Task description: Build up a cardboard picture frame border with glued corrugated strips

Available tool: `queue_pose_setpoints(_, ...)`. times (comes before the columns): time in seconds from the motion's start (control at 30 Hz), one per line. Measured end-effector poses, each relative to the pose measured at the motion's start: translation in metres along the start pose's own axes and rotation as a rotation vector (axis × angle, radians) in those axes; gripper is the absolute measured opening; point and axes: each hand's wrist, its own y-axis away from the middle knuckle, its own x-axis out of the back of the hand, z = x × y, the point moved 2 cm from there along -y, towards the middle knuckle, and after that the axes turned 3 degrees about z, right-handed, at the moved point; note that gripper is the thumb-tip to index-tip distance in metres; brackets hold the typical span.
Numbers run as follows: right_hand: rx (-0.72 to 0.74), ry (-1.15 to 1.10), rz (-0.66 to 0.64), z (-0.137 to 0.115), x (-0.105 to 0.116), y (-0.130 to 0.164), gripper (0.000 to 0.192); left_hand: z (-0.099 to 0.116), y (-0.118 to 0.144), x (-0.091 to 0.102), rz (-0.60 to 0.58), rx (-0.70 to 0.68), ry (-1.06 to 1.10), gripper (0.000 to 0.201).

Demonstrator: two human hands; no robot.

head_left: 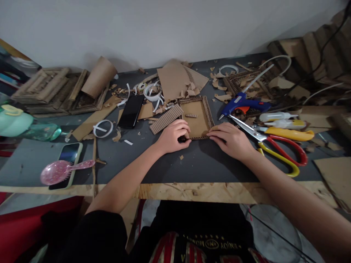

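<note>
A shallow square cardboard tray (195, 126) with corrugated strips along its edges lies flat in front of me. My left hand (174, 136) curls its fingers and thumb round the tray's near left corner, partly hiding it. At the near right corner, my right hand (231, 139) pinches the edge between thumb and fingers. Inside the tray rests a short corrugated piece (191, 115). A longer corrugated cardboard strip (166, 119) lies tilted just beyond my left hand.
Right of my right hand lie scissors (259, 135), a blue glue gun (238, 104) and a yellow-handled cutter (289, 133). Leftward are a black phone (131, 111), a tape roll (103, 128) and a pink hairbrush (59, 172). Cardboard sheets (172, 80) and scraps lie behind the tray.
</note>
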Motion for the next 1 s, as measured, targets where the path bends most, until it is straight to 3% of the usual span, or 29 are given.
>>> queue_pose_setpoints(0.4,0.019,0.0,0.042,0.0006,-0.0002,0.0012,0.023,-0.0011,-0.001,0.0009,0.034,-0.016,0.048,0.014)
queue_pose_setpoints(0.67,0.0,-0.046,0.027,0.0032,0.0003,0.001,0.023,-0.0057,-0.0003,0.0009,-0.002,0.005,0.041,0.013)
queue_pose_setpoints(1.0,-0.007,-0.036,0.044,0.0031,-0.0005,0.0006,0.021,-0.0083,0.0027,0.0043,0.073,-0.046,-0.008,0.012)
